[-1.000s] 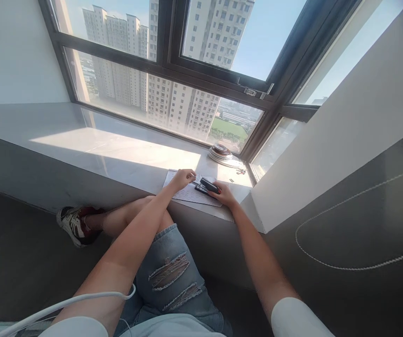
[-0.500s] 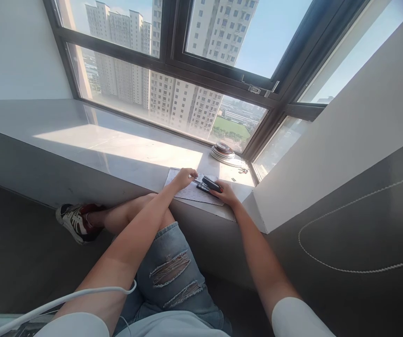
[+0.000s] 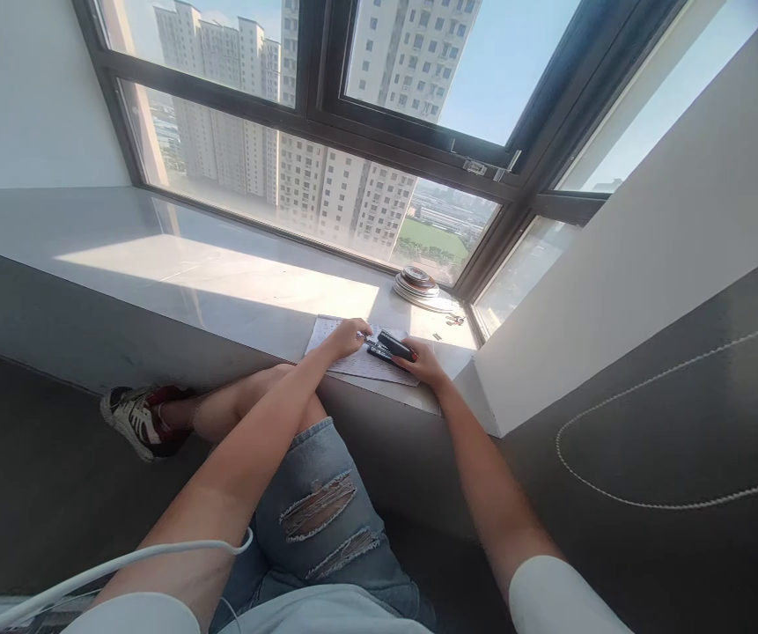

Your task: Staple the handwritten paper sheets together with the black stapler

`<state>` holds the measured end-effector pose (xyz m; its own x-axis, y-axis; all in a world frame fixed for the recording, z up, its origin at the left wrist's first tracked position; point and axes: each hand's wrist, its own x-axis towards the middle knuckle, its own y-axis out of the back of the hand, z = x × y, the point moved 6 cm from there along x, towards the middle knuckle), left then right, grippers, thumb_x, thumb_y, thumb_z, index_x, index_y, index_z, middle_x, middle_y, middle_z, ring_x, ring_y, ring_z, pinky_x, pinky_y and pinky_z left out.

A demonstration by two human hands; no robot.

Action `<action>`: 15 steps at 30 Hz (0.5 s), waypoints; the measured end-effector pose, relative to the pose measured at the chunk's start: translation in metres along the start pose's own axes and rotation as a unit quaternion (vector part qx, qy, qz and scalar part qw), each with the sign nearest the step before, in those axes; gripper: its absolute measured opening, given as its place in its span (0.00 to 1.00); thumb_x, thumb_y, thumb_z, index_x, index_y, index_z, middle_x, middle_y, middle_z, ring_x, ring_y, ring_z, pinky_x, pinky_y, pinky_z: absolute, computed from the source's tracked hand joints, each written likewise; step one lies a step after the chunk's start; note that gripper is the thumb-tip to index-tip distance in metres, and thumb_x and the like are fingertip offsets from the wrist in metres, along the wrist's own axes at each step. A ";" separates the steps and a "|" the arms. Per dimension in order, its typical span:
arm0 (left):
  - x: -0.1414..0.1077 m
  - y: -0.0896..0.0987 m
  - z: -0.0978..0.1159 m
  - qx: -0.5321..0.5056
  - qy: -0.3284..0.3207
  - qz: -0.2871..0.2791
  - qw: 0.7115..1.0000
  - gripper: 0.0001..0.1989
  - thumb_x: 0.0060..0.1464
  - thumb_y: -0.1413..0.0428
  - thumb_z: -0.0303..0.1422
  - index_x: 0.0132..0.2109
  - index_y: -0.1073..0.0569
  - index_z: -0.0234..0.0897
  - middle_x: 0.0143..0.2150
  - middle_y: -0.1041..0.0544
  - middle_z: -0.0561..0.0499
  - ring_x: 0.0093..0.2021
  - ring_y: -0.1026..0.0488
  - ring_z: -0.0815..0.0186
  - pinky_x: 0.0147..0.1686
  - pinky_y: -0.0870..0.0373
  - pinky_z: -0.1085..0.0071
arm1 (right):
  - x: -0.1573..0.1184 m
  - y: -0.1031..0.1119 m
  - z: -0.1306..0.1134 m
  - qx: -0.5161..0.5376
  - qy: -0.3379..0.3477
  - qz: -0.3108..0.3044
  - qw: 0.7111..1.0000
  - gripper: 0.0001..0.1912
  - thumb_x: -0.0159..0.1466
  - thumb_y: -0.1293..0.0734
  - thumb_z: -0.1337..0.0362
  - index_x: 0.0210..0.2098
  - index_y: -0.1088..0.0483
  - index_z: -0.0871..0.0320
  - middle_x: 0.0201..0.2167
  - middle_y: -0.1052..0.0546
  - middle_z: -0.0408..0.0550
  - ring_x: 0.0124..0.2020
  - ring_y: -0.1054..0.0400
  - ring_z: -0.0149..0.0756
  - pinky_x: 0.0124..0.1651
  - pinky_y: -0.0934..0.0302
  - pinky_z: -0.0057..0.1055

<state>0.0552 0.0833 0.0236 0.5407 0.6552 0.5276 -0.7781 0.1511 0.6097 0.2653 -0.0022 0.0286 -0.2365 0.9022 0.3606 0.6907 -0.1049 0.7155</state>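
Note:
My right hand [image 3: 426, 363] is wrapped around the back end of a black stapler [image 3: 394, 343], whose top arm is raised from its base. Just left of it, my left hand [image 3: 349, 337] has its fingers pinched together at the stapler's front end. Something small and thin shows at those fingertips, too small to name. Beneath both hands lie sheets of paper [image 3: 379, 372] with printed or written lines, close to the front edge of the window sill.
Stacked round discs or coils [image 3: 416, 283] sit by the window corner. Small dark bits [image 3: 456, 320] lie near them on the sill [image 3: 239, 286]. A beaded cord [image 3: 616, 493] hangs at the right, and a white cable [image 3: 154, 548] crosses by my left arm.
My left fingers have come slightly closer to the stapler's front end. The stapler and my right hand stay nearly in place; the whole view has shifted a little.

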 end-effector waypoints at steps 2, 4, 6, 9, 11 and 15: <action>-0.001 -0.001 0.001 0.002 -0.007 -0.007 1.000 0.20 0.52 0.45 0.15 0.44 0.14 0.34 0.49 0.15 0.44 0.51 0.17 0.54 0.56 0.18 0.59 | 0.000 0.000 0.000 0.003 0.001 -0.001 1.000 0.29 0.62 0.29 0.33 0.37 0.26 0.55 0.32 0.25 0.47 0.35 0.34 0.41 0.38 0.42 0.35; -0.002 -0.002 0.001 0.006 -0.013 -0.013 1.000 0.19 0.53 0.45 0.16 0.45 0.14 0.34 0.48 0.15 0.44 0.50 0.17 0.55 0.56 0.19 0.59 | 0.000 -0.001 0.000 0.005 0.003 -0.001 1.000 0.30 0.62 0.29 0.33 0.37 0.26 0.55 0.32 0.26 0.47 0.34 0.35 0.41 0.38 0.42 0.36; -0.002 -0.003 0.001 0.010 -0.016 -0.018 1.000 0.19 0.53 0.45 0.16 0.44 0.14 0.34 0.47 0.15 0.44 0.50 0.17 0.55 0.56 0.19 0.60 | 0.000 -0.001 0.001 0.007 0.003 -0.001 1.000 0.30 0.63 0.29 0.33 0.37 0.27 0.55 0.31 0.27 0.47 0.34 0.35 0.40 0.38 0.42 0.36; -0.001 -0.003 0.001 0.014 -0.018 -0.025 0.999 0.19 0.53 0.45 0.16 0.44 0.14 0.35 0.46 0.14 0.45 0.48 0.17 0.55 0.55 0.19 0.60 | 0.000 -0.001 0.002 0.009 0.004 0.000 1.000 0.29 0.63 0.29 0.33 0.37 0.27 0.55 0.31 0.26 0.47 0.34 0.36 0.40 0.38 0.42 0.36; -0.001 -0.003 0.002 0.017 -0.018 -0.027 0.999 0.18 0.52 0.44 0.16 0.44 0.15 0.35 0.45 0.15 0.45 0.47 0.17 0.56 0.54 0.19 0.61 | 0.000 -0.001 0.002 0.008 0.004 0.000 1.000 0.29 0.63 0.29 0.34 0.37 0.26 0.55 0.32 0.26 0.47 0.34 0.35 0.40 0.38 0.42 0.36; -0.002 -0.001 0.003 0.022 -0.019 -0.031 0.999 0.17 0.53 0.44 0.16 0.44 0.15 0.34 0.45 0.15 0.45 0.45 0.17 0.56 0.51 0.19 0.62 | 0.000 0.000 0.001 0.007 0.005 0.001 1.000 0.28 0.63 0.29 0.34 0.37 0.27 0.55 0.32 0.26 0.47 0.34 0.35 0.40 0.38 0.42 0.36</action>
<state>0.0560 0.0796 0.0238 0.6003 0.6171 0.5087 -0.7276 0.1573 0.6677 0.2662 -0.0020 0.0275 -0.2419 0.8983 0.3668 0.7011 -0.0995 0.7061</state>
